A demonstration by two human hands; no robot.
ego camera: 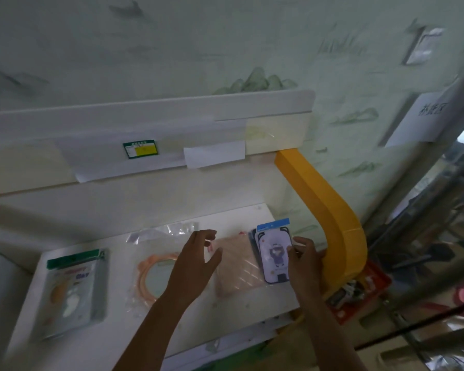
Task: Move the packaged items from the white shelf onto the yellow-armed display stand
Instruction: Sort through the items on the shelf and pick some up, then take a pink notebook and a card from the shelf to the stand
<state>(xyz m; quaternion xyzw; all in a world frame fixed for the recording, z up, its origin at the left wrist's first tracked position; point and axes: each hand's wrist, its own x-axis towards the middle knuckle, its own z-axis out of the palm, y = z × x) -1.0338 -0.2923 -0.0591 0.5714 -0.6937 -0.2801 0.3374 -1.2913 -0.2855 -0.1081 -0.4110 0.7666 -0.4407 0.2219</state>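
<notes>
1. Since the blue-topped, cartoon-printed flat card packet (275,257) looks light, thin and glossy, its side edges seem the best hold; the right hand (303,257) pinches its right edge above the white shelf (97,344), beside the yellow stand arm (332,210).
2. The left hand (196,259) hovers spread, holding nothing.
3. Motion blur obscures the other packets' contents.

Left hand (196,257) hovers spread, fingers pointing to one o'clock. Right hand (302,257) pinches, thumb toward eleven o'clock.
</notes>
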